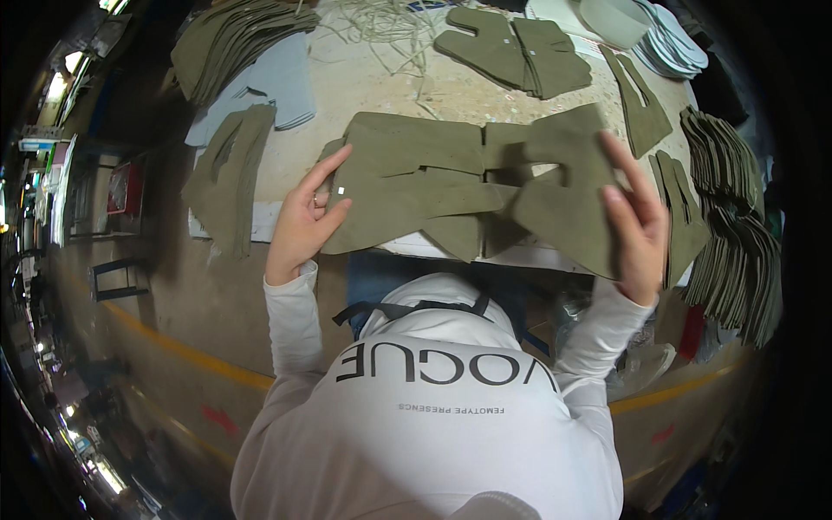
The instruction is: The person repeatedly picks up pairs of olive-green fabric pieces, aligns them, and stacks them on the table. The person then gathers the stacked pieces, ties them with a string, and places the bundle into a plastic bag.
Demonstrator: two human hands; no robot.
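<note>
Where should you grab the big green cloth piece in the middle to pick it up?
Probably by its two outer ends, coming in from the sides. The green cloth piece lies flat and wide across the table, so it would likely droop if held at one end only. The left hand and right hand already rest at those ends.

Garment workshop: stacked cut fabric pieces [737, 251]
</note>
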